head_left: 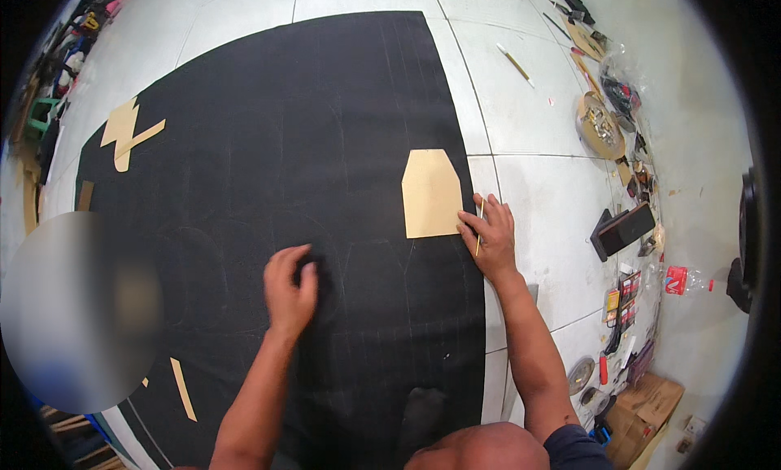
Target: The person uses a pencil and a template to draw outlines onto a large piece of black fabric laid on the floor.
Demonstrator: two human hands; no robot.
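Note:
A large sheet of black material, faintly marked with pale lines, is spread over the floor. On its right part lies a tan card template with a tapered far end. My right hand rests at the sheet's right edge, fingertips by the template's near right corner. Between its fingers is a thin yellowish stick, like a slim pen; I cannot tell its exact kind. My left hand is over the middle of the sheet, thumb apart from the fingers, holding nothing.
More tan card pieces lie at the sheet's far left, and a narrow strip near left. Along the right wall stand a round container of small parts, a black phone-like device, a bottle and a cardboard box.

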